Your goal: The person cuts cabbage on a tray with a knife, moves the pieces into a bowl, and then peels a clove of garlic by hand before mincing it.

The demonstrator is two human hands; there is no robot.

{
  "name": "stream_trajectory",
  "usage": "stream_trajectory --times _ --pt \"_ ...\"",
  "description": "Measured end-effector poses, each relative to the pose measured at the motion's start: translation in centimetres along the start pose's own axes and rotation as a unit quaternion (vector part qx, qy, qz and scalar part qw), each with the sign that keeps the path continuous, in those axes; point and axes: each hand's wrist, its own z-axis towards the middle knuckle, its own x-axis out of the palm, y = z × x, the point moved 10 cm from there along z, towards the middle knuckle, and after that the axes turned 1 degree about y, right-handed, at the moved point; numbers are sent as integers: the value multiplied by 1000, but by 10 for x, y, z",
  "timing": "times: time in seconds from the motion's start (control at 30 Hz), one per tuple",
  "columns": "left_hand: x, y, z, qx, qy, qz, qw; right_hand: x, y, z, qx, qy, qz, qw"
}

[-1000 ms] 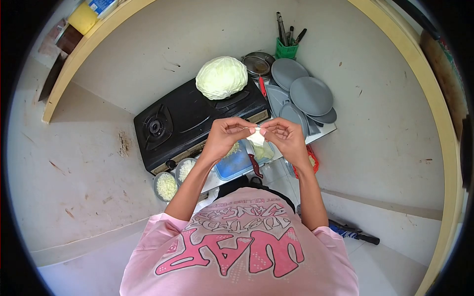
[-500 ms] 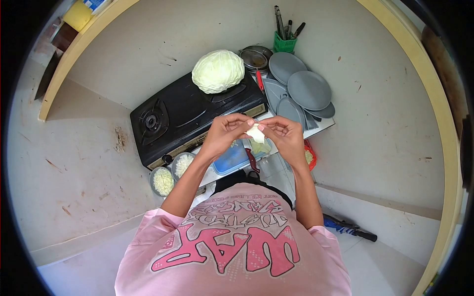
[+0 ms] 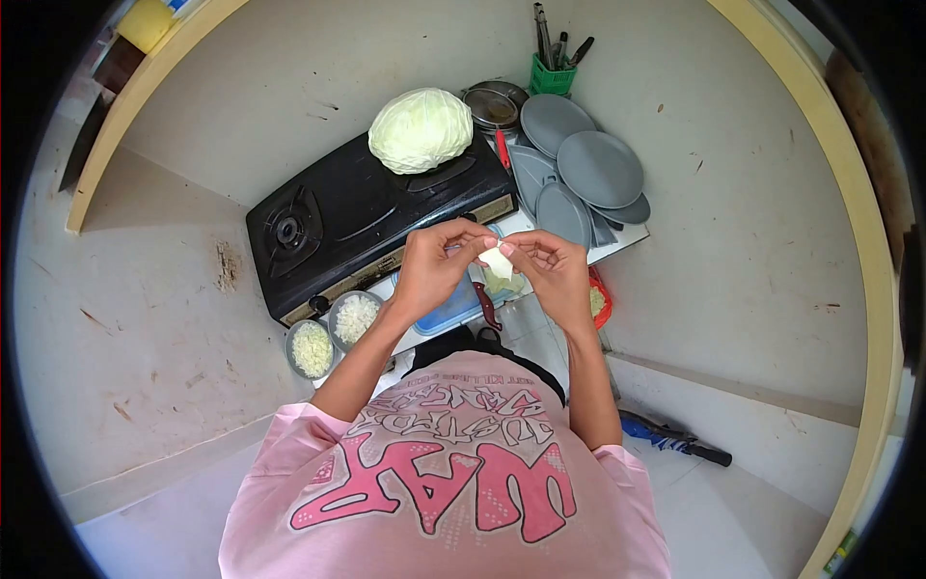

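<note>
My left hand (image 3: 436, 262) and my right hand (image 3: 548, 268) are raised close together above the counter edge. Between both sets of pinched fingertips hangs a thin pale piece (image 3: 498, 261), perhaps of cabbage leaf; its kind is not certain. Below them lies a blue board (image 3: 449, 315), partly covered by my left forearm. A knife with a dark red handle (image 3: 488, 307) rests across its right side, its blade hidden. Pale green leaf pieces (image 3: 503, 284) show just under the hands.
A whole cabbage (image 3: 421, 131) sits on the black gas stove (image 3: 338, 207). Bowls of chopped white bits (image 3: 356, 317) and chopped pale-green bits (image 3: 313, 349) stand left. Grey plates (image 3: 600, 170), a strainer (image 3: 492, 108) and a green utensil basket (image 3: 551, 75) are behind. A red container (image 3: 601, 297) is right.
The view has shifted slightly, so the stove and bowls sit a little further left and higher. Both hands keep their pinch on the pale piece, almost unmoved.
</note>
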Motion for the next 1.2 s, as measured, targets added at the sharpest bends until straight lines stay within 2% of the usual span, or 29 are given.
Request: stream_trajectory --times 0.1,0.27,0.4,0.7,0.8,1.0,1.1,1.2 --pt "2 2 0 -8 13 -6 1000 1 3 0 -15 -5 13 1000" --pt "4 10 1 -59 63 -99 991 7 3 0 -36 4 42 998" --pt "2 14 -2 -108 65 -139 982 10 -1 0 -4 24 56 998" --pt "-5 9 1 -19 74 -60 995 7 -8 3 23 21 33 999" --pt "-3 8 -2 -77 75 -102 989 7 -5 2 21 16 41 999" --pt "-2 19 -6 -111 71 -157 979 13 1 2 8 36 41 998" --pt "-5 16 -6 -72 67 -92 991 16 -5 2 5 50 34 998" --pt "-6 6 -6 9 61 11 998 17 -9 3 7 54 13 998"
